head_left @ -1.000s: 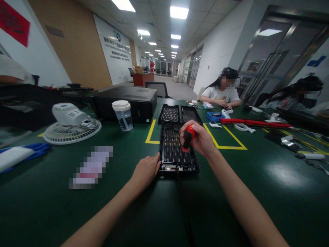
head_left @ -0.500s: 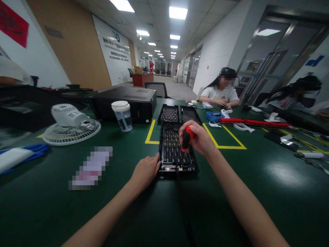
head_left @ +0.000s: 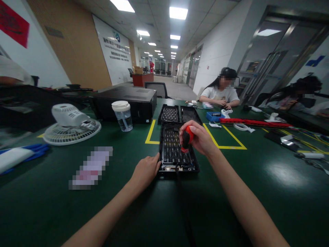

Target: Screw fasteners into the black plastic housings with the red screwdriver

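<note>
A shallow black case [head_left: 194, 167] stands in front of me, its inside holding a dark panel with rows of small shiny parts and a strip of components at the near end. My left hand [head_left: 146, 170] lies at its left side, fingers together and pressed against the rim. In my right hand [head_left: 199, 137], closed above the case's right half, is a red-and-black screwdriver [head_left: 188, 138], handle upright. The screwdriver's lower end blends into the dark panel, so its contact is hard to make out. A dark strap or cable [head_left: 180, 192] runs from the case toward me.
Behind the case lies an opened black case [head_left: 190, 114] with shiny round parts in one half. At left are a water cup [head_left: 123, 118], a white fan [head_left: 70, 125] and a large black box [head_left: 123, 99]. A blue tray [head_left: 214, 117] sits right; a person [head_left: 221, 89] works beyond.
</note>
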### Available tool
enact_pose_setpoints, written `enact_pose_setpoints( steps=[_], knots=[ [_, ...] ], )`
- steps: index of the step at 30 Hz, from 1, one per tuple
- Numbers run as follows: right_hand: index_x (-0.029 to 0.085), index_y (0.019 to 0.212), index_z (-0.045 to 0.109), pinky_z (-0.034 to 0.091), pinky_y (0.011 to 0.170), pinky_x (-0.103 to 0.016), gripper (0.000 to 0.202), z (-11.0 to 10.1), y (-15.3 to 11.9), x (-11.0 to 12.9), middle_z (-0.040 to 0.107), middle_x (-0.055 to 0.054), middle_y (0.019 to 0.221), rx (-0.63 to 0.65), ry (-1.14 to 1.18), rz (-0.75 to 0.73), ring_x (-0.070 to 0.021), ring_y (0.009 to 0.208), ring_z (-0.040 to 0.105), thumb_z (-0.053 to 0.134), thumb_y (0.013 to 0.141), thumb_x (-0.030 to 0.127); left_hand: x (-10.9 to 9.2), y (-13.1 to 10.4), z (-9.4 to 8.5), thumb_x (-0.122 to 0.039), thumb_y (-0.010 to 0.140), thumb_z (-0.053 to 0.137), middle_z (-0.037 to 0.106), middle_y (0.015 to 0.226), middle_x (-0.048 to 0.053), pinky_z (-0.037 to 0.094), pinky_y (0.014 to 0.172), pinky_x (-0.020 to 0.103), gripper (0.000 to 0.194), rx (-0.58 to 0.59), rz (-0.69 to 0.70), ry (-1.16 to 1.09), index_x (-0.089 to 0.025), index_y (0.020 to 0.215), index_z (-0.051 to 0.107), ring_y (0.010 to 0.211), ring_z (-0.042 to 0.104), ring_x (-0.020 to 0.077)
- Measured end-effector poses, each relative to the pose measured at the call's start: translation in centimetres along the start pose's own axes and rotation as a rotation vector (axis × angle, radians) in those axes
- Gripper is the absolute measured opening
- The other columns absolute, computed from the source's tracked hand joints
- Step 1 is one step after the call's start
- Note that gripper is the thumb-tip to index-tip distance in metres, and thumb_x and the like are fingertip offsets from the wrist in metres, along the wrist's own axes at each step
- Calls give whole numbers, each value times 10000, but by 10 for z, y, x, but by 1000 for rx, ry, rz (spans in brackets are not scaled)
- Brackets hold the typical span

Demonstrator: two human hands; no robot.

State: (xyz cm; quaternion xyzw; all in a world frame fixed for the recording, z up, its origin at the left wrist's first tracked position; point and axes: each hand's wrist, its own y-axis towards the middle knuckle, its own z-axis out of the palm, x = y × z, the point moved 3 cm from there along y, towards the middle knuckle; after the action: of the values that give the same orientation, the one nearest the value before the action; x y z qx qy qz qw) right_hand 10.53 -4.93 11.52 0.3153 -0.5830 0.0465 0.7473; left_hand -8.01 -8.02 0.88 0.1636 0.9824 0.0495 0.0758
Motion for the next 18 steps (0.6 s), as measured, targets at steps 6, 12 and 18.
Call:
enact_pose_setpoints(
  steps=[6, 12, 18],
  knots=[
    [159, 871, 529, 494, 579, -263, 169, 0, 0, 0, 575, -24, 789, 2, -11, -2, -115, 619, 573, 464, 834, 312, 2, 0, 2, -342, 907, 329, 637, 1004, 110, 430, 796, 293, 427, -18, 10, 0, -158, 1282, 414, 915, 591, 196],
    [156, 877, 531, 496, 584, -265, 160, 0, 0, 0, 575, -29, 800, 17, -6, -11, -115, 628, 579, 450, 846, 290, 3, 1, 5, -345, 906, 328, 637, 978, 109, 434, 778, 293, 428, -40, 31, 6, -154, 1279, 416, 884, 594, 198],
    [159, 877, 532, 502, 584, -271, 161, 1, -1, 2, 575, -30, 800, 14, -16, -9, -114, 620, 577, 471, 837, 302, 2, 0, 3, -354, 906, 330, 635, 979, 107, 434, 777, 290, 434, -26, 20, 3, -158, 1283, 413, 889, 591, 196]
  ],
)
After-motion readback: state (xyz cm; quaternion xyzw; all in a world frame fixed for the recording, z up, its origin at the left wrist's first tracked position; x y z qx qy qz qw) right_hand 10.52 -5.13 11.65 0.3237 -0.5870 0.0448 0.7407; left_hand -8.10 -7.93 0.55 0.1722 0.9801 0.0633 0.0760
